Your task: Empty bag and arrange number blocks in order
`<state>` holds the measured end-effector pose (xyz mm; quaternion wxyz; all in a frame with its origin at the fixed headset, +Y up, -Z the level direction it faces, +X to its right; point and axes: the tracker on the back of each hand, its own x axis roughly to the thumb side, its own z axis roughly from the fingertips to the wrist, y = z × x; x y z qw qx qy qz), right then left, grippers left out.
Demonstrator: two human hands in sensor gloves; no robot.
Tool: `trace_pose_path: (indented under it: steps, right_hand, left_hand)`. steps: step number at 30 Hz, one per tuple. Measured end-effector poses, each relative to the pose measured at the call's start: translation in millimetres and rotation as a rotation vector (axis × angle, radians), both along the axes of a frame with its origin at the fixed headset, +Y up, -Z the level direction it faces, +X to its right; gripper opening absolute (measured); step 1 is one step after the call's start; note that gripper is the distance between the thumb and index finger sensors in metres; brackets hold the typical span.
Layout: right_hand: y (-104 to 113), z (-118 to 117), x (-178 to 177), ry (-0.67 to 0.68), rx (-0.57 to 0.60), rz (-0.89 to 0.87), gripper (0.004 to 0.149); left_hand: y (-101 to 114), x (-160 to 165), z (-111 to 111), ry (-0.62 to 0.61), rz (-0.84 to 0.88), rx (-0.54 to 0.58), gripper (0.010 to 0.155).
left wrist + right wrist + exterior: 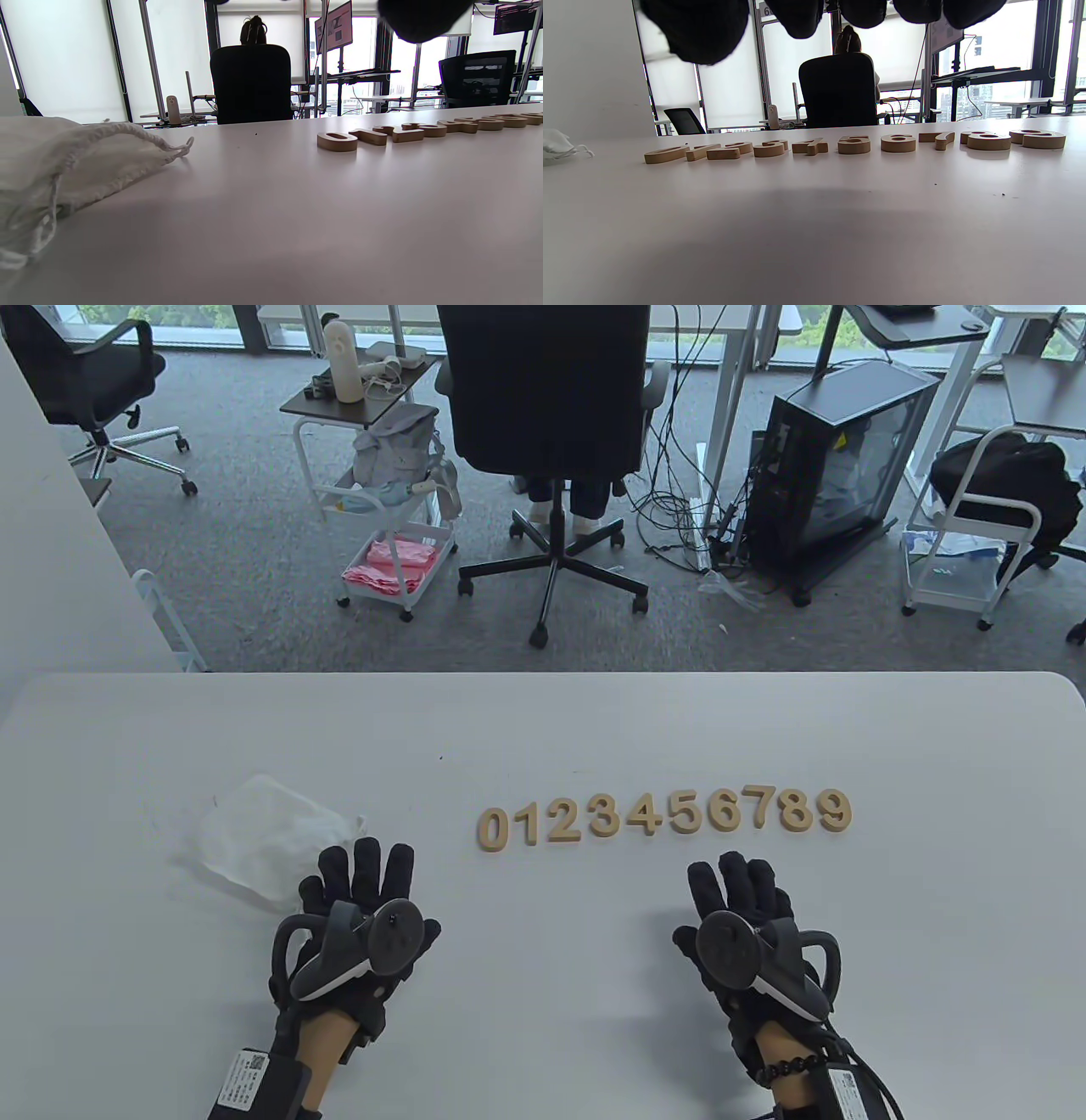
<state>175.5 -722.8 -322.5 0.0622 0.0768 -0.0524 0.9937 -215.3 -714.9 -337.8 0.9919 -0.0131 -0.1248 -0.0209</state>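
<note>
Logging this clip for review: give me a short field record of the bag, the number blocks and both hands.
bag: white drawstring bag lies flat on the table, beyond the left hand
blocks: number blocks in one row, reading 0 to 9 left to right
left hand: left hand flat on the table, fingers straight, holding nothing
right hand: right hand flat, holding nothing
task state: looks complete

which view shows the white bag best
The left wrist view: the white bag fills its left side, close enough to show its drawstring cord and slack folds. The table view shows the whole bag lying flat beyond the left hand, but pale and washed out. The right wrist view catches only a corner at its left edge.
</note>
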Motion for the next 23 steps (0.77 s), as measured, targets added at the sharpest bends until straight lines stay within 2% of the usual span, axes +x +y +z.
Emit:
trace_pose_path:
  steps: [23]
  right_hand:
    - [-2.8,-4.3,2.2,0.026,-0.001,-0.074,0.072]
  left_hand:
    - [4.2,-9.5,1.9,0.049,-0.003,0.038,0.086]
